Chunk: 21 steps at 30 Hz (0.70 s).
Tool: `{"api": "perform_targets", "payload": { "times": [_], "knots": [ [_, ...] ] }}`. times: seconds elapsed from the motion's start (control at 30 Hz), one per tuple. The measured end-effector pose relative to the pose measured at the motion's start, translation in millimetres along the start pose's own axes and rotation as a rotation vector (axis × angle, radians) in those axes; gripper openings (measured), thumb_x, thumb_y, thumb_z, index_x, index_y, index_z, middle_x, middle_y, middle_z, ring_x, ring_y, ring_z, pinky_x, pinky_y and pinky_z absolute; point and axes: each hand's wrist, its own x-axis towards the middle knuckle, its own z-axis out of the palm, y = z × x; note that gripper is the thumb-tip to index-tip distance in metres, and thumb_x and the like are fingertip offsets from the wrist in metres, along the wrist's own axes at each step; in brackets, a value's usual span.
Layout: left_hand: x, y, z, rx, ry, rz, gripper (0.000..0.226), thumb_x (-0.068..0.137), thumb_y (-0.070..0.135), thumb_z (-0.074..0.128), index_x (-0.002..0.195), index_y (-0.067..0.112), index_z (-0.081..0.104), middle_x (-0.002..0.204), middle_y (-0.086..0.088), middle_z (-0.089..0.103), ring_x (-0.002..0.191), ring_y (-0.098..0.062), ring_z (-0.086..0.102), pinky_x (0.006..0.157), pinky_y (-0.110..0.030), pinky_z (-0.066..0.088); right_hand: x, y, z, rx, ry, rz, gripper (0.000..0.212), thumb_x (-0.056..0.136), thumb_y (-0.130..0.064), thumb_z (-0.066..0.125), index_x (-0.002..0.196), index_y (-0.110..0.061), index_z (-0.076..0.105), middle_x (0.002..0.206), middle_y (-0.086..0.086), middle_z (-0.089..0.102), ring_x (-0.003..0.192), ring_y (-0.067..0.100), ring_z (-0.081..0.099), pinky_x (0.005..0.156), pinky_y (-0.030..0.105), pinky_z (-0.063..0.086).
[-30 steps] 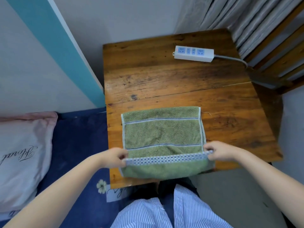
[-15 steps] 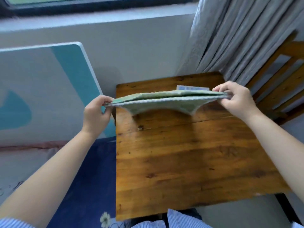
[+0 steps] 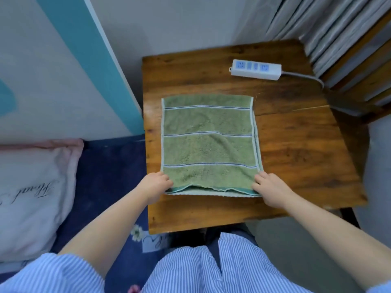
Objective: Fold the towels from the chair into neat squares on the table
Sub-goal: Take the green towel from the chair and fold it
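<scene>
Green striped terry towel (image 3: 208, 142), held up in the air half a second ago, now lies flat and folded on the brown wooden surface (image 3: 296, 149), long axis running away from the person. Left hand (image 3: 155, 185) and right hand (image 3: 268, 188) pinch its near corners. White power strip (image 3: 256, 69) sits well beyond the towel; pink pillow (image 3: 31, 193) lies on the left.
</scene>
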Motion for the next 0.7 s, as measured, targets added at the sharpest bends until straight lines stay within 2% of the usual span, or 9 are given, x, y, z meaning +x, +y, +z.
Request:
{"api": "perform_targets", "payload": {
  "times": [0.1,0.17,0.2,0.27,0.33,0.37,0.43,0.53,0.7],
  "knots": [
    [0,11,14,0.015,-0.035,0.003,0.038,0.088,-0.003,0.046,0.124,0.01,0.046,0.124,-0.009,0.05,0.116,-0.027,0.044,0.088,-0.032,0.041,-8,-12,9,0.02,0.048,0.102,0.046,0.009,-0.012,0.083,0.049,-0.016,0.062,0.058,0.002,0.061,0.055,0.02,0.062,0.04,0.021,0.042],
    [0,16,25,0.023,-0.053,-0.008,0.041,0.088,-0.001,0.049,0.126,0.011,0.044,0.126,-0.008,0.048,0.119,-0.026,0.042,0.092,-0.032,0.039,-10,-17,20,0.0,0.053,0.135,0.049,0.007,-0.017,0.086,0.05,-0.015,0.064,0.06,0.003,0.064,0.055,0.02,0.064,0.043,0.023,0.046],
    [-1,19,30,0.009,-0.066,-0.024,0.044,0.087,0.001,0.051,0.129,0.012,0.043,0.129,-0.007,0.046,0.121,-0.026,0.04,0.095,-0.032,0.038,-12,-20,24,-0.015,0.052,0.14,0.048,0.01,-0.024,0.088,0.052,-0.014,0.066,0.063,0.005,0.066,0.057,0.021,0.065,0.046,0.025,0.049],
    [0,21,38,-0.039,-0.064,-0.069,0.048,0.087,0.008,0.052,0.133,0.014,0.039,0.133,-0.005,0.042,0.125,-0.025,0.037,0.1,-0.032,0.034,-12,-25,30,-0.047,0.059,0.159,0.045,0.031,-0.045,0.088,0.055,-0.013,0.067,0.067,0.006,0.068,0.062,0.022,0.066,0.054,0.031,0.052],
    [-1,23,43,-0.081,0.002,-0.101,0.04,0.091,0.021,0.045,0.13,0.015,0.043,0.13,-0.004,0.045,0.123,-0.023,0.04,0.101,-0.033,0.032,-12,-29,33,-0.068,0.121,0.183,0.039,0.051,-0.051,0.078,0.057,-0.015,0.065,0.065,0.002,0.066,0.061,0.02,0.064,0.059,0.033,0.048],
    [-1,24,44,-0.097,0.031,-0.115,0.037,0.092,0.027,0.042,0.127,0.015,0.045,0.127,-0.003,0.048,0.121,-0.023,0.042,0.1,-0.033,0.032,-11,-31,34,-0.061,0.145,0.182,0.036,0.052,-0.048,0.078,0.057,-0.016,0.065,0.063,0.001,0.064,0.059,0.019,0.062,0.058,0.033,0.045],
    [-2,27,48,-0.115,0.059,-0.126,0.033,0.095,0.029,0.039,0.124,0.014,0.047,0.125,-0.004,0.05,0.119,-0.024,0.044,0.098,-0.033,0.034,-9,-35,35,-0.024,0.145,0.161,0.036,0.039,-0.037,0.088,0.056,-0.016,0.064,0.057,0.0,0.06,0.053,0.018,0.06,0.048,0.028,0.045],
    [5,31,55,-0.1,0.069,-0.14,0.029,0.095,0.015,0.04,0.124,0.011,0.046,0.126,-0.006,0.049,0.119,-0.026,0.043,0.094,-0.032,0.036,-5,-35,37,0.023,0.128,0.145,0.04,0.026,-0.022,0.091,0.053,-0.017,0.062,0.052,0.001,0.056,0.048,0.017,0.057,0.04,0.021,0.041],
    [7,33,53,0.042,0.024,-0.036,0.036,0.091,0.006,0.045,0.127,0.007,0.041,0.127,-0.009,0.046,0.117,-0.027,0.044,0.091,-0.031,0.039,-1,-32,36,0.04,0.04,0.119,0.039,0.023,-0.017,0.088,0.048,-0.014,0.059,0.05,0.002,0.055,0.044,0.016,0.055,0.034,0.02,0.037]
  ]
}}
